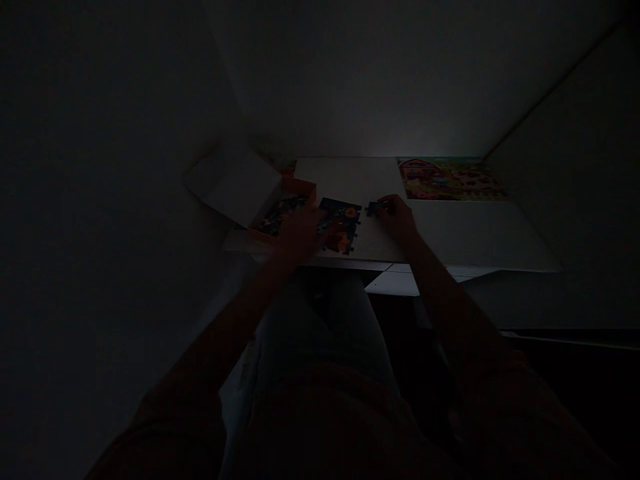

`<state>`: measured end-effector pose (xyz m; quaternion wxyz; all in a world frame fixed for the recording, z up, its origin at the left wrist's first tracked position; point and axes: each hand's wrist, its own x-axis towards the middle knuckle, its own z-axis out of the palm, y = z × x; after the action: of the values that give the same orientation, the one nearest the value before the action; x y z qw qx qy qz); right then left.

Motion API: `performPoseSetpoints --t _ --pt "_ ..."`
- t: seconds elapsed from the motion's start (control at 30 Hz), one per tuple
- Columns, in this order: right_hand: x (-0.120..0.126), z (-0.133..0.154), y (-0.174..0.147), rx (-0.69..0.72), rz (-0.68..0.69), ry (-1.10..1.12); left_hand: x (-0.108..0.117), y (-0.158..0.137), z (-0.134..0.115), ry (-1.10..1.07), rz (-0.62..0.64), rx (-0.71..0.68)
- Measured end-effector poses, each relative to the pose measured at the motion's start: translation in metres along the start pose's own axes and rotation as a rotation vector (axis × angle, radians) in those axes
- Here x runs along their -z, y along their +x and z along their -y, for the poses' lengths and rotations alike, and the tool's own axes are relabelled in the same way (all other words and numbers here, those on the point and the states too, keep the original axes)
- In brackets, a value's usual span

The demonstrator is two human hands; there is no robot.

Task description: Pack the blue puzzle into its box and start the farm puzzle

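**Loose piece (372, 209) just right of the joined puzzle section (343, 217)**

You are at a white table (480, 233) in very dim light, so fine detail is lost. On its left stands an orange box (303, 186), with a pale panel (237, 187) leaning out over its left side and a heap of puzzle pieces (277, 215) inside. At the far right lies a colourful picture sheet (453, 181), well apart from your hands.

The joined section lies flat between the box and your right hand (397, 217). Its tabbed right edge runs roughly away from you and faces that hand; your left hand (299, 233) hides part of its left side, so you cannot judge its long axis.

Your left forearm slants in from the lower left, and the hand is over the near right corner of the box, fingers pointing toward the section. It is blurred; whether it grips anything cannot be told.

Your right forearm reaches up and inward, wrist bent to the left, with thumb and fingers pinched on the loose piece. That small dark piece sits beside the section's upper right edge, a narrow gap between them, and your right hand is the nearer to that edge.
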<state>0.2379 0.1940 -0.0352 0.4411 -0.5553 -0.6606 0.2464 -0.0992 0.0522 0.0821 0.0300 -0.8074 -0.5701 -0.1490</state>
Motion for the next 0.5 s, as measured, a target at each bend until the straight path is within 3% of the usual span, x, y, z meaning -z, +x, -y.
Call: performPoseSetpoints --t 0.07,0.13,0.27,0.37,0.5 --pt "0.000 -0.001 -0.001 -0.011 -0.023 0.032 -0.032 -0.018 -0.027 -0.072 0.056 -0.125" --pt "0.000 -0.001 0.000 -0.037 -0.052 0.081 -0.058 -0.031 -0.043 -0.090 0.114 -0.112" --pt "-0.015 0.017 0.012 -0.089 -0.072 0.226 -0.080 -0.042 -0.049 -0.050 0.148 -0.070" --pt "-0.054 0.058 0.029 -0.027 0.001 0.331 -0.080 -0.042 -0.048 -0.057 0.114 -0.062" --pt "-0.118 0.131 0.046 0.121 0.218 0.347 -0.077 -0.040 -0.046 -0.098 0.125 -0.093"
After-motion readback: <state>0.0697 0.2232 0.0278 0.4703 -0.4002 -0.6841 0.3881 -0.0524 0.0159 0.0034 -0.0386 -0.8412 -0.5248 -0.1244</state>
